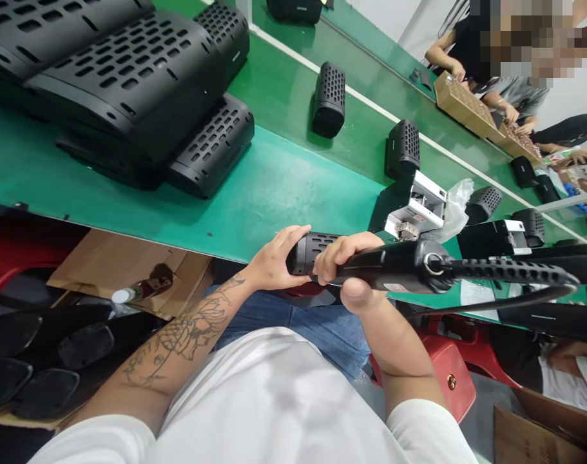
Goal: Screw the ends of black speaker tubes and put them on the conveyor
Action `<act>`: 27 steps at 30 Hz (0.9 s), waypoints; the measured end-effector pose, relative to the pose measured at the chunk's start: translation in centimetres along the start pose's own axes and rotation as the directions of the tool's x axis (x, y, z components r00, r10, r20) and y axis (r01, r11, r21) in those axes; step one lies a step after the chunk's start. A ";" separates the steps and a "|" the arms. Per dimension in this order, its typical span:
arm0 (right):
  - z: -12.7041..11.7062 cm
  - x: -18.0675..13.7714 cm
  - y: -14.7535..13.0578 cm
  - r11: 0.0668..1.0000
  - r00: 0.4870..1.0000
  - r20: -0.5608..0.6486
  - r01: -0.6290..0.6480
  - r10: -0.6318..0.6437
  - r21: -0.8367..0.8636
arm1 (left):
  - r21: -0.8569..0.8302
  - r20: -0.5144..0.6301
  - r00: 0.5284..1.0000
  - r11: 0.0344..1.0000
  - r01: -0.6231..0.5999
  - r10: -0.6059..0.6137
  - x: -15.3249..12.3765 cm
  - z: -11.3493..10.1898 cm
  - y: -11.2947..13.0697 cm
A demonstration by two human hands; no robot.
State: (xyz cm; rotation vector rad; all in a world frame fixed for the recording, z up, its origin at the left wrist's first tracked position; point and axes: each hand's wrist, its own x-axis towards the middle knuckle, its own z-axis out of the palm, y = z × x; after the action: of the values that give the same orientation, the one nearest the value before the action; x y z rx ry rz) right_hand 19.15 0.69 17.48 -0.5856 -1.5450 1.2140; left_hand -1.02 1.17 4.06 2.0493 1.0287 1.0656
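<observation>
My left hand (274, 261) grips the end of a black perforated housing (308, 250) at the table's near edge, thumb below and fingers over the top. My right hand (354, 258) is wrapped around a black electric screwdriver (404, 265), which lies nearly level in this view. A ribbed cord (510, 272) runs from its rear end to the right. The screwdriver's tip is hidden behind my right fingers, at the housing's right side, so I cannot tell whether it touches. Just beyond my right hand stands a black-and-white screw feeder (413, 206).
Several black perforated housings (129, 84) are piled at left on the green table (293, 187); others stand along the belt (283, 96). A clear plastic bag (457, 203) lies beside the feeder. Below left are a cardboard box (104, 264) and a bottle (141, 290). Co-workers (510, 96) sit across.
</observation>
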 end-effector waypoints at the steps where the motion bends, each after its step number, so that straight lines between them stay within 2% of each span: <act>1: -0.1 -0.1 0.3 0.999 0.999 0.011 -0.032 0.032 -0.005 | 0.002 -0.002 1.000 1.000 -0.002 0.002 -0.1 0.0 -0.1; 4: -0.4 -0.2 0.8 0.998 0.995 0.074 -0.061 0.060 0.016 | 0.013 -0.005 1.000 1.000 -0.017 0.017 -0.4 0.2 -0.4; 7: -0.6 -0.2 1.0 0.999 0.987 0.158 -0.017 0.009 0.047 | 0.029 0.002 1.000 0.999 -0.028 0.028 -0.6 0.2 -0.6; 10: -0.3 0.0 0.9 0.997 0.980 0.191 0.048 -0.057 0.054 | 0.051 -0.012 0.999 0.998 -0.032 0.033 -0.6 0.2 -0.6; 13: 0.3 0.2 0.9 0.999 0.979 0.196 0.046 -0.050 0.027 | 0.061 -0.034 0.998 0.997 -0.054 0.056 -0.4 0.1 -0.5; 16: 0.6 0.4 0.2 0.998 0.987 0.152 0.049 -0.053 0.033 | 0.054 -0.063 0.996 0.997 -0.059 0.062 -0.7 0.0 -0.4; 18: 0.1 0.3 -1.3 0.981 0.983 0.111 0.130 -0.147 0.147 | 0.050 -0.107 0.993 0.998 -0.040 0.045 -1.1 -0.2 -0.6; 21: -1.8 -0.5 -4.8 0.927 0.964 -0.084 0.264 -0.251 0.268 | 0.082 -0.215 0.975 0.994 0.071 -0.052 -0.9 -0.7 -1.5; 23: -3.6 -1.5 -6.9 0.927 0.936 -0.245 0.307 -0.253 0.218 | 0.078 -0.304 0.940 0.980 0.185 -0.154 1.2 -0.9 -2.2; 24: -4.4 -2.0 -7.6 0.933 0.921 -0.302 0.309 -0.245 0.184 | 0.049 -0.354 0.912 0.970 0.240 -0.208 3.1 -0.8 -2.6; 27: -6.1 -3.4 -7.7 0.950 0.919 -0.357 0.248 -0.169 0.188 | -0.135 -0.505 0.781 0.927 0.350 -0.368 11.9 0.6 -3.3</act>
State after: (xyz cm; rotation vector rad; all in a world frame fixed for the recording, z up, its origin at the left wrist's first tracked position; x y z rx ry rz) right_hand 27.50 -2.63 22.69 -0.4343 -1.1280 1.0466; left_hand 2.79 12.84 5.81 1.4591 1.5855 1.4495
